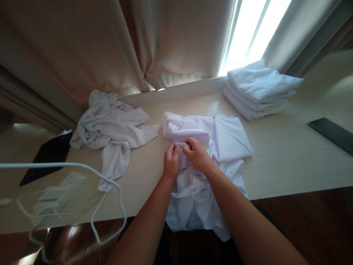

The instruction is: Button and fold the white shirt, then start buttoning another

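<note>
White shirt (pixel 233 136): at the middle of the table's near edge, partly on the top, its lower part hanging past that edge.
Long axis: runs from the near edge towards the far edge; a bunched, rolled part points to the far side, a flatter flap points right, and the loose end with a button (pixel 194 188) points at the person.
Left hand (pixel 171 160): fingers closed, pinching a narrow edge of the shirt.
Right hand (pixel 196 152): pinching the same edge, just beside the left.
Table (pixel 281 158): pale, below a curtain (pixel 179 36).
Crumpled white garment (pixel 116 127): left of the shirt, towards the far edge.
Folded white stack (pixel 256 90): by the far edge, right of the shirt.
Power strip (pixel 70 180): near the left end, cable (pixel 120 198) looping past the near edge.
Dark flat object (pixel 333 134): towards the right end.
</note>
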Available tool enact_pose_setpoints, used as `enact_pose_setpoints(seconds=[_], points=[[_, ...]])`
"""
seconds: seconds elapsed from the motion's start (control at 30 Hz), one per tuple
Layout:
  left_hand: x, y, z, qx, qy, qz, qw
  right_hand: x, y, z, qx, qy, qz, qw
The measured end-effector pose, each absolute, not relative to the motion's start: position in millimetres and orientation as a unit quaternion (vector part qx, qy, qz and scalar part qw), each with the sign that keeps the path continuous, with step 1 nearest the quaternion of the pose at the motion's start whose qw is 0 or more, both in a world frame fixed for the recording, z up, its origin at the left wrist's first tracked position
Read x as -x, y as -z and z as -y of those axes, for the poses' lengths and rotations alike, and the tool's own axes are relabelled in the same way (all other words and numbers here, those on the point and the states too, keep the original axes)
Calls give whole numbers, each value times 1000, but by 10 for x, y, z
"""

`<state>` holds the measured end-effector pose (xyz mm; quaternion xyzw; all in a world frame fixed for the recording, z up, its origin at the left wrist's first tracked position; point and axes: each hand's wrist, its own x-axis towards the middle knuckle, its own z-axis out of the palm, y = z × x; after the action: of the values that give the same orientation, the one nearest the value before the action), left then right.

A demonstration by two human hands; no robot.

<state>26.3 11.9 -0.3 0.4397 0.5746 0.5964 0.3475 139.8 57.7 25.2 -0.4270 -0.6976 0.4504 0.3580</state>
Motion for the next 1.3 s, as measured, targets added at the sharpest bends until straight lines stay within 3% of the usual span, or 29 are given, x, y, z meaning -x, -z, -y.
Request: enact_pose_setpoints(seconds=[0.77,0.97,1.03,1.3], points=[[-204,22,-160,-345,-648,-567,372,-1374,-208,-585,421,-528,615,407],[-148,-106,-138,-315,-588,-458,588,-1383,-243,-601,393,-581,564,437],[-127,-147,-119,-326,-559,-448,617,-1384,-262,-598,399,-583,555,439],[-64,-92,-177,-326,-606,-502,524,-1379,-263,-587,394,-607,541,428]])
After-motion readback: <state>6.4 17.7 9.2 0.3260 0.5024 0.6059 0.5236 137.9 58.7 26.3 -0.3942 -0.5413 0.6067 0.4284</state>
